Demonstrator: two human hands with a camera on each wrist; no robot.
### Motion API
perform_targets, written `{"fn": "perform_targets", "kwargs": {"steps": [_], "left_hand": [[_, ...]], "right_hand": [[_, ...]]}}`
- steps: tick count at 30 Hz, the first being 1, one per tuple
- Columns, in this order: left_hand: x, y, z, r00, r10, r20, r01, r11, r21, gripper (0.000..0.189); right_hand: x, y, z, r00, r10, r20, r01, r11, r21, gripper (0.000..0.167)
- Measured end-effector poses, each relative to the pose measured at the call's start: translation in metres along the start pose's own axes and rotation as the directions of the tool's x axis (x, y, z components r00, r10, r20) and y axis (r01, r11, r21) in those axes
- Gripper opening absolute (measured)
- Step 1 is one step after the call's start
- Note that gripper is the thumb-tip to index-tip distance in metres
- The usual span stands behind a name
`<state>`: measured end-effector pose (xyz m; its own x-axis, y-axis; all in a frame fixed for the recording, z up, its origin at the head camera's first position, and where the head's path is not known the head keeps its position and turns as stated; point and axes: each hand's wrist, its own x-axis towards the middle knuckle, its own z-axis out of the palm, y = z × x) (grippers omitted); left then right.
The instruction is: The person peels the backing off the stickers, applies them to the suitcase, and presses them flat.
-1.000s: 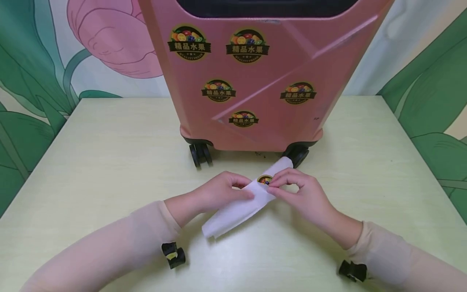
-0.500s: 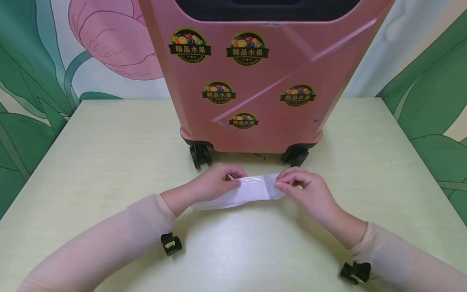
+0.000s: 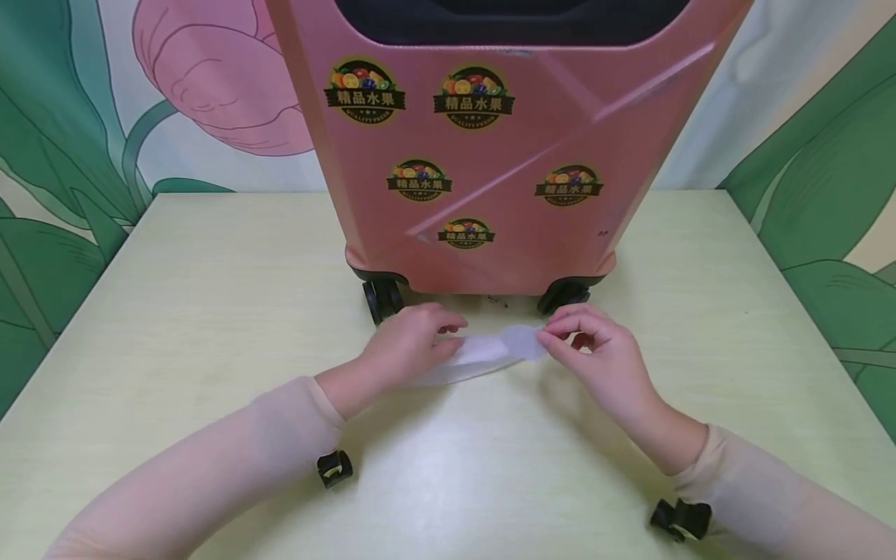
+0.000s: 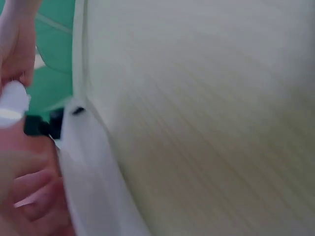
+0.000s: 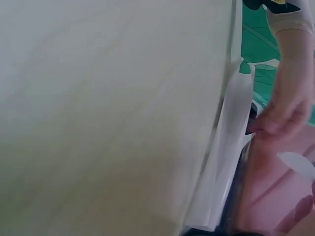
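In the head view, my right hand (image 3: 598, 350) pinches the edge of a round sticker (image 3: 521, 342), its plain pale back showing. That sticker (image 4: 14, 101) also appears at the left of the left wrist view. A white strip of backing paper (image 3: 472, 362) lies low under my left hand (image 3: 406, 342), partly hidden by it. My left thumb and fingers are parted, with a gap between them. The left wrist view shows the strip (image 4: 93, 162) beside the blurred left fingers. Behind the hands stands a pink suitcase (image 3: 504, 264) with several round fruit stickers (image 3: 474, 97) on its face.
The suitcase stands on black wheels (image 3: 382, 301) on a pale wooden table (image 3: 210, 295). A wall hanging (image 3: 224, 78) with leaves and a pink flower hangs behind. Black wrist mounts (image 3: 680, 519) sit below both sleeves.
The sticker has come off the backing paper in my right hand, and its printed face is out of sight. My left fingers have loosened and parted, with the paper now lower beneath them.
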<state>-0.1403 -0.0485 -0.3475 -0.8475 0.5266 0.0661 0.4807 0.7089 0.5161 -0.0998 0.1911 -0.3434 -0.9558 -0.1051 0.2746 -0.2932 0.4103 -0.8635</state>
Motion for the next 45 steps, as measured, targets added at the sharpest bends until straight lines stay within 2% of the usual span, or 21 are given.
{"fn": "perform_targets", "kwargs": {"steps": [1, 3, 5, 7, 9, 12, 13, 15, 19, 22, 28, 29, 31, 33, 34, 35, 36, 38, 40, 42, 45], "left_hand": [[-0.001, 0.005, 0.000, 0.998, 0.022, -0.059, -0.023, 1.000, -0.013, 0.020], [-0.005, 0.016, -0.001, 0.987, 0.053, -0.152, -0.070, 0.991, -0.111, 0.015], [-0.008, 0.028, -0.002, 0.979, 0.063, -0.193, -0.114, 0.958, -0.265, 0.014], [-0.011, 0.039, -0.001, 0.983, 0.042, -0.179, -0.121, 0.882, -0.455, 0.016], [-0.013, 0.047, -0.002, 0.991, -0.012, -0.130, -0.070, 0.791, -0.608, 0.020], [-0.015, 0.056, -0.002, 0.994, -0.086, -0.060, 0.013, 0.663, -0.749, 0.024], [-0.015, 0.057, -0.002, 0.994, -0.103, -0.043, 0.033, 0.635, -0.772, 0.025], [-0.016, 0.059, -0.002, 0.992, -0.125, -0.024, 0.056, 0.598, -0.800, 0.026], [-0.016, 0.060, 0.000, 0.989, -0.150, -0.010, 0.077, 0.563, -0.823, 0.026], [-0.015, 0.060, 0.002, 0.986, -0.168, -0.009, 0.087, 0.554, -0.828, 0.025], [-0.010, 0.055, 0.003, 0.969, -0.245, -0.022, 0.126, 0.570, -0.812, 0.023], [-0.009, 0.054, 0.002, 0.967, -0.252, -0.031, 0.124, 0.575, -0.808, 0.022], [-0.007, 0.052, 0.002, 0.965, -0.260, -0.040, 0.122, 0.578, -0.807, 0.019], [-0.006, 0.049, 0.001, 0.966, -0.256, -0.043, 0.114, 0.568, -0.815, 0.018], [-0.006, 0.048, 0.001, 0.966, -0.253, -0.047, 0.108, 0.565, -0.818, 0.018], [-0.006, 0.048, 0.001, 0.967, -0.251, -0.049, 0.104, 0.563, -0.820, 0.018], [-0.005, 0.047, 0.002, 0.967, -0.251, -0.048, 0.104, 0.560, -0.822, 0.017], [-0.005, 0.045, 0.002, 0.969, -0.242, -0.056, 0.093, 0.562, -0.822, 0.017], [-0.003, 0.044, 0.002, 0.971, -0.229, -0.071, 0.077, 0.580, -0.811, 0.017], [-0.001, 0.043, 0.002, 0.972, -0.216, -0.092, 0.060, 0.606, -0.794, 0.016], [0.002, 0.040, 0.002, 0.969, -0.202, -0.141, 0.030, 0.664, -0.747, 0.014]], "right_hand": [[0.000, -0.001, 0.000, 1.000, -0.024, -0.017, 0.023, 1.000, -0.016, 0.005], [0.001, -0.003, 0.001, 0.995, -0.085, -0.057, 0.082, 0.995, -0.058, 0.005], [0.002, -0.006, 0.002, 0.982, -0.166, -0.090, 0.156, 0.982, -0.106, 0.008], [0.003, -0.009, 0.003, 0.960, -0.258, -0.112, 0.241, 0.959, -0.149, 0.012], [0.004, -0.013, 0.005, 0.929, -0.351, -0.118, 0.329, 0.929, -0.170, 0.015], [0.004, -0.018, 0.007, 0.874, -0.473, -0.107, 0.447, 0.872, -0.202, 0.017], [0.005, -0.019, 0.008, 0.857, -0.505, -0.099, 0.479, 0.853, -0.208, 0.017], [0.005, -0.021, 0.009, 0.822, -0.563, -0.082, 0.537, 0.815, -0.218, 0.009], [0.006, -0.020, 0.011, 0.771, -0.634, -0.055, 0.608, 0.760, -0.231, 0.025], [0.006, -0.018, 0.012, 0.752, -0.658, -0.041, 0.631, 0.737, -0.243, 0.030], [0.006, -0.017, 0.010, 0.720, -0.693, 0.041, 0.670, 0.679, -0.301, 0.033], [0.006, -0.017, 0.008, 0.732, -0.680, 0.042, 0.660, 0.693, -0.292, 0.034], [0.007, -0.017, 0.003, 0.782, -0.623, 0.020, 0.605, 0.751, -0.265, 0.024], [0.010, -0.017, -0.003, 0.863, -0.504, -0.004, 0.490, 0.841, -0.229, 0.018], [0.011, -0.017, -0.006, 0.907, -0.422, -0.004, 0.412, 0.887, -0.207, 0.020], [0.013, -0.017, -0.009, 0.943, -0.333, 0.009, 0.329, 0.926, -0.186, 0.022], [0.014, -0.017, -0.011, 0.967, -0.252, 0.029, 0.253, 0.951, -0.177, 0.025], [0.016, -0.015, -0.014, 0.992, -0.105, 0.075, 0.116, 0.980, -0.161, 0.025], [0.016, -0.013, -0.016, 0.994, -0.020, 0.104, 0.034, 0.990, -0.138, 0.021], [0.016, -0.011, -0.016, 0.995, 0.003, 0.102, 0.009, 0.993, -0.121, 0.016], [0.016, -0.011, -0.017, 0.996, -0.020, 0.093, 0.030, 0.994, -0.107, 0.012]]}}
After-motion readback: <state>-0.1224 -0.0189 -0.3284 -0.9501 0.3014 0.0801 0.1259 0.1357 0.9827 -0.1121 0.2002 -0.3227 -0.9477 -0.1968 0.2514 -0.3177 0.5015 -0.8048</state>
